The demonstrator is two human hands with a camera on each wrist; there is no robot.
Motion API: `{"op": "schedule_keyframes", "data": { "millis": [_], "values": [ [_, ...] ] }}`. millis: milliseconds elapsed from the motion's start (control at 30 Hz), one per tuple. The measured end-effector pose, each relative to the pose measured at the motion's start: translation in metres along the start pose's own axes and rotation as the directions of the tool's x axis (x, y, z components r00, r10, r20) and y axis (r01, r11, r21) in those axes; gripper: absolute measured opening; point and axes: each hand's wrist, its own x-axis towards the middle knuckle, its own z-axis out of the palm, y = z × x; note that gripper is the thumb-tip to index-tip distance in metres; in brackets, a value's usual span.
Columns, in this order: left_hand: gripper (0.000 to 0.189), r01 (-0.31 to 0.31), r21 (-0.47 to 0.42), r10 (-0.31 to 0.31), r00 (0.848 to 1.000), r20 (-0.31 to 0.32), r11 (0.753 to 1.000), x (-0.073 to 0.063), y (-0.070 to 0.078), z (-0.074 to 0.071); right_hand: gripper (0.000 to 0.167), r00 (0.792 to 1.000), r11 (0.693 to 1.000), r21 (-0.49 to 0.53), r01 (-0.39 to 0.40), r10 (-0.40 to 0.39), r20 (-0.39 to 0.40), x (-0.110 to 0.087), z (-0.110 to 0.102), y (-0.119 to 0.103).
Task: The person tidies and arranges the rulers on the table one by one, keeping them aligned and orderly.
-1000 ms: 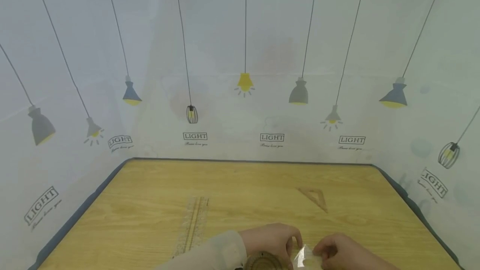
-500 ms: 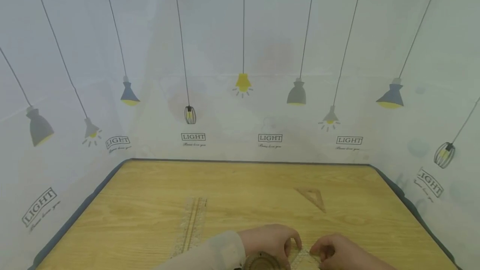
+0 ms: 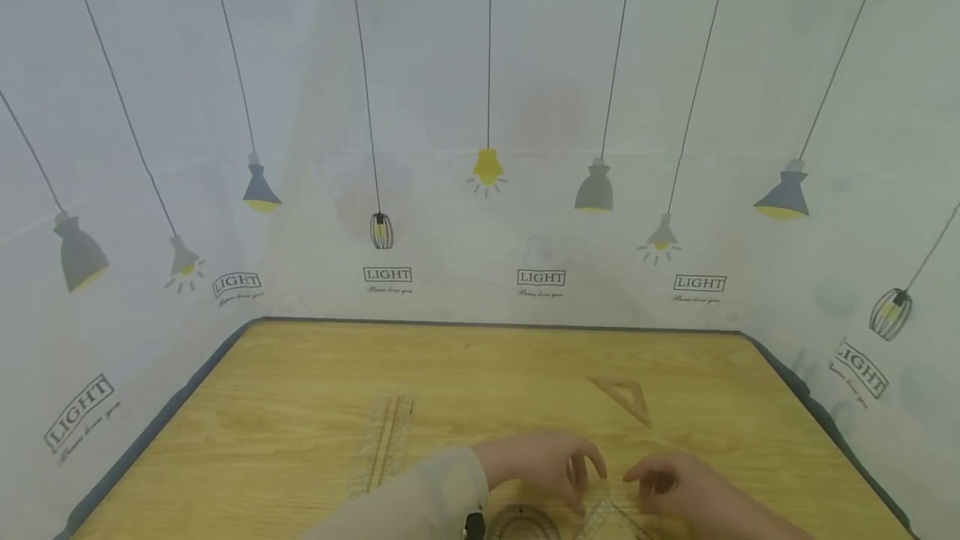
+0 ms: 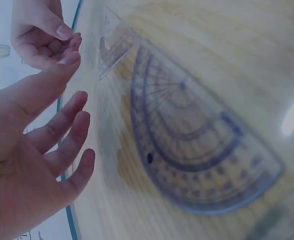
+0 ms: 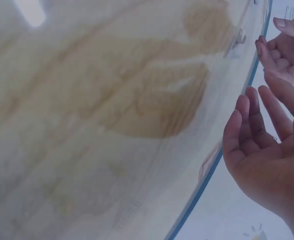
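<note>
A clear set square [image 3: 611, 521] lies on the table in front of both hands, its corner pointing away from me in the head view. Just beyond it hovers my left hand [image 3: 546, 467], fingers loosely bent and holding nothing. My right hand [image 3: 688, 486] is on the other side, also without anything in its grasp; the right wrist view shows its fingers [image 5: 244, 125] relaxed. A clear protractor [image 4: 202, 145] rests flat beneath the left wrist, partly cut off in the head view. Beside it in the left wrist view is the clear set square [image 4: 117, 45].
Farther back on the wooden table [image 3: 480, 357] lies a second, reddish set square [image 3: 628, 400]. A clear ruler [image 3: 384, 440] lies to the left, partly behind the left sleeve [image 3: 427, 498]. White curtains with printed lamps surround the table.
Both hands have let go of the clear set square, which was tilted up between them and is now down on the table. The hands have drawn slightly away from it.
</note>
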Motion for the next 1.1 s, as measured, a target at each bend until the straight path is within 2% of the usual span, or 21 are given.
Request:
{"op": "schedule_keyframes", "data": {
  "millis": [200, 400, 633, 867, 967, 1100],
  "values": [
    [0.048, -0.019, 0.012, 0.020, 0.999, -0.034, 1.000, 0.013, -0.010, -0.009, 0.031, 0.998, 0.993, -0.114, 0.004, -0.011, -0.060, 0.007, -0.009, 0.003],
    [0.049, -0.018, 0.035, 0.020, 0.997, -0.080, 0.999, 0.025, -0.019, -0.020, 0.033, 0.995, 0.991, -0.136, 0.022, -0.035, -0.089, 0.013, -0.021, 0.005],
    [0.050, -0.019, 0.055, 0.026, 0.991, -0.130, 0.998, 0.047, -0.034, -0.031, 0.035, 0.982, 0.974, -0.218, -0.056, 0.015, -0.187, 0.019, -0.035, 0.005],
    [0.048, -0.010, 0.000, 0.010, 0.980, -0.200, 1.000, 0.065, -0.055, -0.037, 0.035, 0.968, 0.972, -0.202, -0.117, 0.066, -0.241, 0.028, -0.058, 0.018],
    [0.048, 0.008, -0.034, -0.016, 0.972, -0.233, 0.999, 0.072, -0.060, -0.040, 0.034, 0.965, 0.967, -0.228, -0.109, 0.048, -0.257, 0.034, -0.069, 0.026],
    [0.048, 0.020, -0.079, -0.039, 0.967, -0.254, 0.997, 0.081, -0.065, -0.043, 0.035, 0.956, 0.967, -0.220, -0.131, 0.065, -0.286, 0.039, -0.077, 0.033]
  ]
}}
